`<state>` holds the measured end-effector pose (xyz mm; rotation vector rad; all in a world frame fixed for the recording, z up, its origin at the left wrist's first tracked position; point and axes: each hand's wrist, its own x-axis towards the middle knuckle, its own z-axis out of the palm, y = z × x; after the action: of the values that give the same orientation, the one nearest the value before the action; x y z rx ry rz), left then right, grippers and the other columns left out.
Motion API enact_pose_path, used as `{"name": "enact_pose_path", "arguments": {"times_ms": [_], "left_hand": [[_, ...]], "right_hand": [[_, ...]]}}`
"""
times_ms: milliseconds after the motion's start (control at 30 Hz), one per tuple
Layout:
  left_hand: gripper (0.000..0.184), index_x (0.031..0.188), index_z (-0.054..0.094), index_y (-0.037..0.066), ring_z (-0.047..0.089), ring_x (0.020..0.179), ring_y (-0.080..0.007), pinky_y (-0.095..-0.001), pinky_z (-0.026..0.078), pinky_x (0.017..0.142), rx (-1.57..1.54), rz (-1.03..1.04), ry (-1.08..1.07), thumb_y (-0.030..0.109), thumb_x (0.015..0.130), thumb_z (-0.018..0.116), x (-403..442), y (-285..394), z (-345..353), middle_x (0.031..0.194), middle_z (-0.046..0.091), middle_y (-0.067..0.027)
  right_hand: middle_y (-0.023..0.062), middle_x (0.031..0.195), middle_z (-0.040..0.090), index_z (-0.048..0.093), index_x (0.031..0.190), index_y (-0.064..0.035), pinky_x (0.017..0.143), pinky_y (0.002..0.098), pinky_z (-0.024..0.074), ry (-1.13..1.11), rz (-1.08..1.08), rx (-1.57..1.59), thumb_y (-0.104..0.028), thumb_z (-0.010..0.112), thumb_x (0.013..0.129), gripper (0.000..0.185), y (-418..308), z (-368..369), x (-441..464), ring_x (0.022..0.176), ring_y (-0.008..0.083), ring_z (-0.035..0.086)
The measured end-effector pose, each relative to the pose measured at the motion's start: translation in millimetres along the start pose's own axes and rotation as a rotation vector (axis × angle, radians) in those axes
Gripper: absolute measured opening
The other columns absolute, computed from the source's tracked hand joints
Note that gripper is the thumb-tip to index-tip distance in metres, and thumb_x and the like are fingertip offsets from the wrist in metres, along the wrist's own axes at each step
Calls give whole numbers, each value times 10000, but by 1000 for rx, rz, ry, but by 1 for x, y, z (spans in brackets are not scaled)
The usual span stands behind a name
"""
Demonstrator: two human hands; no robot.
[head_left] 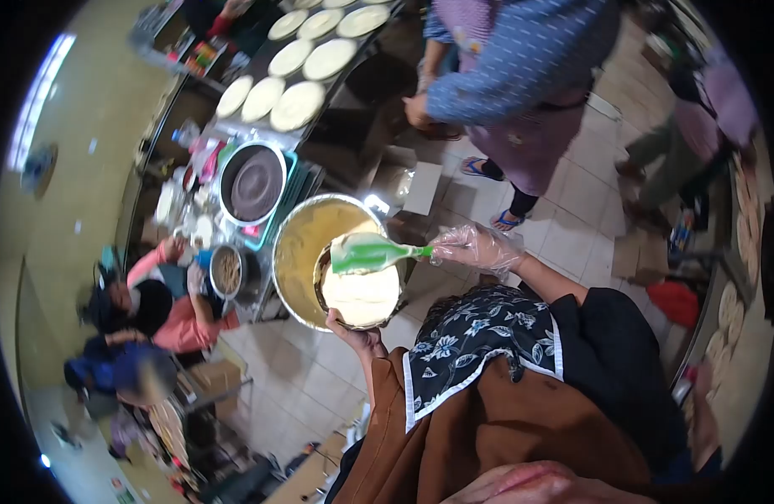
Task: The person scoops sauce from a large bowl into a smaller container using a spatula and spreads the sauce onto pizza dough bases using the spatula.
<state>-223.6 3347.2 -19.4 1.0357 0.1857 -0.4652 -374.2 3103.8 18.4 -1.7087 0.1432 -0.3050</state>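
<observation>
My right hand, in a clear plastic glove, is closed around the handle of a green spatula. Pale batter coats part of the spatula's blade, which is over a round dark-rimmed pan. Smooth cream-coloured batter fills that pan. Fingers of my left hand are wrapped on the pan's near edge, with the thumb up at the rim. Behind and around the pan is a large metal pot with yellowish batter smeared on its inner wall. Whether the pan touches the pot cannot be seen.
A metal pan with a dark round inside stands beyond the pot, beside a bowl of brownish food. Several pale round discs lie on the far table. A co-worker in a blue patterned top stands ahead; others sit at left.
</observation>
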Motion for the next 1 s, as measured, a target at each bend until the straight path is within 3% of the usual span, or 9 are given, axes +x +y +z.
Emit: {"name": "enact_pose_path", "arguments": {"times_ms": [133, 267, 467, 567, 633, 867, 1000], "left_hand": [[647, 1255, 425, 56, 504, 1090, -280, -409, 447, 875, 124, -160, -134, 485, 776, 495, 10, 3, 19, 1247, 485, -110], [721, 1288, 395, 55, 460, 1138, -299, -413, 414, 909, 279, -367, -325, 533, 753, 473, 8, 5, 46, 1280, 446, -135], [699, 1289, 372, 48, 467, 1136, -282, -395, 378, 958, 395, -717, -579, 521, 781, 451, 6, -27, 58, 1262, 455, -136], [612, 1224, 440, 48, 499, 1070, -242, -350, 391, 925, 473, -820, -661, 486, 798, 471, -8, -60, 66, 1186, 508, -124], [549, 1140, 494, 45, 502, 1004, -199, -301, 386, 889, 578, -771, -662, 473, 796, 491, -20, -91, 83, 1076, 539, -84], [592, 1186, 451, -12, 524, 1032, -244, -338, 408, 906, 600, -900, -954, 424, 788, 488, -82, -200, 166, 1145, 533, -145], [560, 1179, 454, -16, 533, 1029, -257, -345, 419, 906, 578, -891, -979, 401, 805, 455, -132, -256, 221, 1141, 539, -149]], "right_hand": [[130, 954, 649, 651, 1016, -88, 797, 334, 472, 166, 157, -228, -335, 567, 853, 308, -24, -3, -45, 869, 284, 624], [126, 949, 650, 645, 1030, -80, 758, 338, 485, 413, 191, -268, -307, 565, 857, 297, -27, 17, -93, 829, 290, 626], [147, 902, 646, 641, 1001, -36, 747, 327, 470, 703, 438, -32, -255, 556, 868, 270, -49, 54, -158, 795, 242, 614], [159, 898, 642, 638, 993, -23, 752, 323, 465, 825, 475, -188, -229, 539, 879, 256, -34, 65, -201, 801, 233, 606], [147, 859, 637, 639, 994, -21, 719, 305, 459, 967, 468, -156, -227, 536, 881, 256, -36, 65, -230, 761, 202, 587], [19, 707, 560, 637, 1021, -23, 576, 239, 396, 1383, 547, 73, -183, 530, 887, 235, -43, 28, -318, 611, 55, 443], [-15, 683, 528, 643, 1026, -47, 535, 213, 356, 1401, 488, 109, -178, 503, 901, 229, -44, -30, -372, 585, 26, 402]]}}
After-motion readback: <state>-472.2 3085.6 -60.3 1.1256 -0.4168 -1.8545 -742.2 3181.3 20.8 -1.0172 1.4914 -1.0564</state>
